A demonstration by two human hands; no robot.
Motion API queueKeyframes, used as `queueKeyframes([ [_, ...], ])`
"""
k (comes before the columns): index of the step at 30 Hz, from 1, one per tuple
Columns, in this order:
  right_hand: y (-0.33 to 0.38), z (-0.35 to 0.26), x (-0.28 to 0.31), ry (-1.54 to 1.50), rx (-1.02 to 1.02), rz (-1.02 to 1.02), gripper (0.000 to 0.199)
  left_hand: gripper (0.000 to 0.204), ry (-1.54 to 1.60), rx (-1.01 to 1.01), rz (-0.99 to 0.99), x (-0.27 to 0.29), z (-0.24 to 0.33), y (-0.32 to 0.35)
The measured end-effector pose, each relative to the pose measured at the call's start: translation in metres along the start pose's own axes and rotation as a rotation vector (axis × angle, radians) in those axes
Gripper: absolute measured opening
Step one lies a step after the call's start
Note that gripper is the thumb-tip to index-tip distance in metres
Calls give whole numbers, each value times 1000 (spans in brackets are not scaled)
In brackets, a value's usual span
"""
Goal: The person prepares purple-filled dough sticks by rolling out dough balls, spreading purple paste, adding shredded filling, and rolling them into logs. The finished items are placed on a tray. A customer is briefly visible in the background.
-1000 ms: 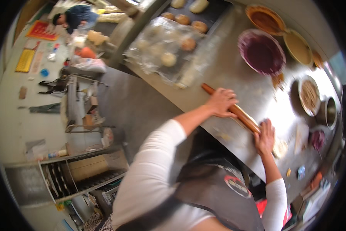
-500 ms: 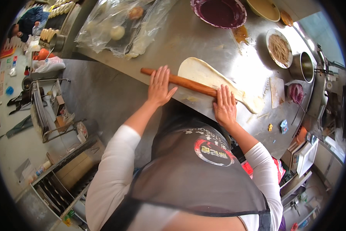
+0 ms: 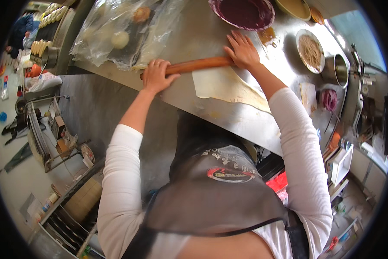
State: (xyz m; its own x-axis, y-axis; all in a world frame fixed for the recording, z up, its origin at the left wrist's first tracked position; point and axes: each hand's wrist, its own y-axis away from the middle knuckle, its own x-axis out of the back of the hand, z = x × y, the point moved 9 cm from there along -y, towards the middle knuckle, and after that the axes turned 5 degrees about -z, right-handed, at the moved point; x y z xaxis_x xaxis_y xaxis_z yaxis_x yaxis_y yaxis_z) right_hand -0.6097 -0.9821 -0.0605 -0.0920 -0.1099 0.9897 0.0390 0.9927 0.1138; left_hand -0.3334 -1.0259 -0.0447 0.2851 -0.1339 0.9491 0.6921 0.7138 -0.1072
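1. The rolling pin [image 3: 198, 65] lies across the counter [image 3: 245, 123], between the two hands. Its long axis goes mostly sideways and rises a little toward the right.

2. The left hand [image 3: 156, 76] is on the left part of the pin, and the end of the pin comes out a short way beyond it. Its fingers are bent over the wood, while the thumb stands apart. The underside is hidden, so I cannot tell if they are closed around it.

3. The right hand [image 3: 244, 52] lies at the other end of the pin and covers it. Its fingers are straight and spread, pointing away from the body; they are not wrapped around the wood.

4. The flat dough sheet [image 3: 224, 88] lies on the counter, on the near side of the pin, along its right half. Its long axis runs down toward the right, so it is at an angle to the pin. The right hand is nearer to it, and the right forearm passes above its far-right part.

5. Beyond the right hand is a bowl [image 3: 222, 21] with something purple. A crumpled plastic sheet [image 3: 112, 39] lies near the left hand.
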Motion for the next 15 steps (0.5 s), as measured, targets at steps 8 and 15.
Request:
queueKeyframes([
  [8,199,74,52,-1,-114,462,23,44,4,-373,-39,-19,152,-26],
  [15,325,156,15,132,-585,286,18,49,4,-563,-358,-82,279,-53],
])
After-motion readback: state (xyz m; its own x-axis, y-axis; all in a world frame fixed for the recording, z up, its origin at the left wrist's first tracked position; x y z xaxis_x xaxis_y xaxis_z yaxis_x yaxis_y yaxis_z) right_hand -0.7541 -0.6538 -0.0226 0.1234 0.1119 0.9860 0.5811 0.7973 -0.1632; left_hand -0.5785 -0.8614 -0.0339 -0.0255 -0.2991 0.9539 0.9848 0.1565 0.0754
